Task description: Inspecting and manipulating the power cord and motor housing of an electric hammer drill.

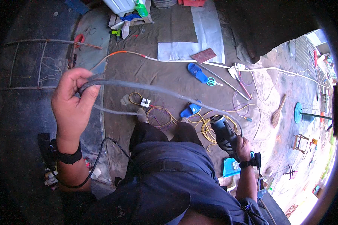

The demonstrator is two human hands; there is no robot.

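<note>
My left hand (73, 101) is raised on the left, closed with thumb and fingers around a bend in a grey power cord (150, 88). From there one length of cord runs right toward the tool, and another drops toward my feet. Lower right, my right hand (244, 149) grips a hand-held power tool (224, 135) with a dark body and a rounded blue-grey end. Its exact kind is unclear. Beneath the tool lies a coil of yellow cable (207, 129). A white socket block (145, 102) rests on the floor between the hands.
Two blue slippers (197, 72) and teal-handled scissors (213, 81) lie on the brown floor cloth (169, 33). Beyond them are a reddish plate (204, 55) and a long rod (226, 81). A metal frame (45, 63) stands left. A blue tray (231, 167) is near my right forearm.
</note>
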